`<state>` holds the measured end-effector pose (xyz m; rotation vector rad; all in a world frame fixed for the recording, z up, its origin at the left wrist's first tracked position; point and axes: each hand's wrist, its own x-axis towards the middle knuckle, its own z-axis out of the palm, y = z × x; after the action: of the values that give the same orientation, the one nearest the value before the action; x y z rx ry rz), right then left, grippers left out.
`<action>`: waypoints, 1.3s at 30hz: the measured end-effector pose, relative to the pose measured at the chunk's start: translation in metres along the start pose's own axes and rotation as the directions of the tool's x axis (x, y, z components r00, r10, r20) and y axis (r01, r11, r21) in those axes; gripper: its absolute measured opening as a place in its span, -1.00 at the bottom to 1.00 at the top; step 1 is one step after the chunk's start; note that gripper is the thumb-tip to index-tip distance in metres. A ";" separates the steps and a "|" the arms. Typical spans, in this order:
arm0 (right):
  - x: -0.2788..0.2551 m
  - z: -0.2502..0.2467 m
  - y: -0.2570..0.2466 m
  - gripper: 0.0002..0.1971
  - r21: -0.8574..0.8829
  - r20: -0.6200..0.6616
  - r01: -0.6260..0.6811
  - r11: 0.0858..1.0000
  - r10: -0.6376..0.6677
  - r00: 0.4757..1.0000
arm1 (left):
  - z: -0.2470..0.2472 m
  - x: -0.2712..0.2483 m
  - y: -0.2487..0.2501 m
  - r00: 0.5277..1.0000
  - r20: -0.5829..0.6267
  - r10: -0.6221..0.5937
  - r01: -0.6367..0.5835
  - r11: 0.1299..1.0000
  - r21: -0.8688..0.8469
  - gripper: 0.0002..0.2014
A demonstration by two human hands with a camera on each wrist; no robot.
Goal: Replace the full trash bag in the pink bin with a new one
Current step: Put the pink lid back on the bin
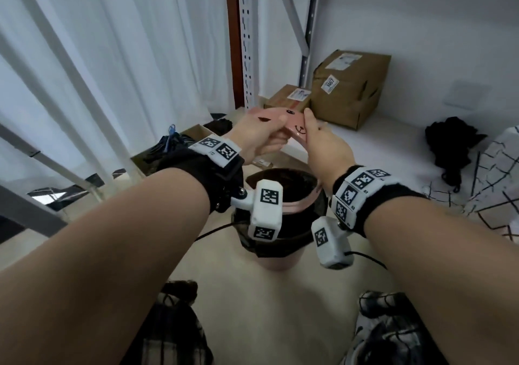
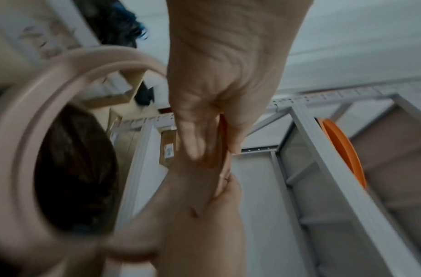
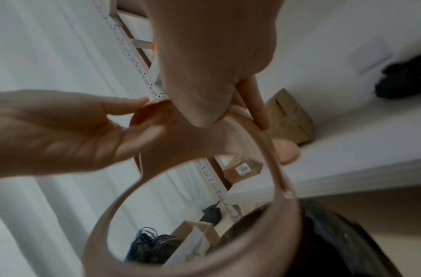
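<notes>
A pink ring lid (image 1: 292, 124) with a cartoon face is held in the air above the pink bin (image 1: 280, 263). My left hand (image 1: 261, 133) grips its left part, thumb on top and fingers underneath. My right hand (image 1: 323, 145) pinches its right edge. The bin stands on the floor between my wrists, with a black trash bag (image 1: 280, 241) folded over its rim. In the left wrist view the ring lid (image 2: 22, 120) frames the dark trash bag (image 2: 76, 168). In the right wrist view the ring lid (image 3: 283, 187) hangs from my right hand (image 3: 204, 65), beside the trash bag (image 3: 335, 243).
A low white shelf board (image 1: 393, 145) behind the bin carries two cardboard boxes (image 1: 348, 86), (image 1: 286, 97) and a black cloth (image 1: 452, 142). A perforated metal upright (image 1: 247, 41) and white curtains (image 1: 112, 55) stand behind. An open box of dark items (image 1: 174, 145) sits left.
</notes>
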<state>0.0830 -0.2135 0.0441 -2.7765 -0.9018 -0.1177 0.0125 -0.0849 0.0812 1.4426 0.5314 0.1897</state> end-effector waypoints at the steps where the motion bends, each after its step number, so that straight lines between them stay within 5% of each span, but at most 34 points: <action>1: 0.003 0.003 0.002 -0.18 -0.048 0.017 0.004 0.999 -0.003 1.000 | -0.005 -0.002 -0.002 0.999 -0.011 0.030 -0.027 0.974 0.223 -0.68; 2: 0.006 0.006 0.004 -0.20 -0.086 0.033 0.010 0.996 -0.007 0.999 | -0.012 -0.004 -0.004 0.995 -0.020 0.100 -0.079 0.879 0.470 -0.66; 4: 0.010 0.011 0.007 -0.22 -0.134 0.063 0.047 0.990 -0.039 0.997 | -0.027 -0.002 -0.009 0.958 0.029 0.286 -0.176 0.502 0.847 -0.59; 5: 0.011 0.015 0.009 -0.22 -0.149 0.086 0.070 0.986 -0.057 0.995 | -0.032 -0.001 -0.011 0.938 0.065 0.341 -0.186 0.336 0.923 -0.48; 7: 0.011 0.023 0.009 -0.25 -0.150 0.132 0.130 0.980 -0.111 0.985 | -0.040 0.006 -0.021 0.941 0.136 0.311 -0.188 0.143 0.972 -0.20; 11: 0.011 0.042 0.003 -0.31 -0.148 0.141 0.219 0.964 -0.199 0.970 | -0.046 0.022 -0.045 0.958 0.260 0.121 -0.252 -0.083 0.964 -0.47; 16: 0.011 0.063 0.009 -0.30 -0.150 0.182 0.210 0.966 -0.182 0.966 | -0.042 0.033 -0.066 0.947 0.308 0.091 -0.279 -0.239 0.930 -0.52; 23: 0.008 0.079 0.019 -0.29 -0.126 0.243 0.200 0.972 -0.165 0.956 | -0.037 0.045 -0.085 0.950 0.311 0.014 -0.307 -0.119 0.944 -0.52; 39: 0.012 0.077 0.010 -0.27 -0.134 0.282 0.226 0.965 -0.182 0.942 | -0.046 0.044 -0.096 0.963 0.267 -0.020 -0.268 -0.071 0.961 -0.39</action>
<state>0.0994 -0.1970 -0.0311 -2.8885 -1.3039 0.1628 0.0118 -0.0382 -0.0235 3.0571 0.2883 -0.3571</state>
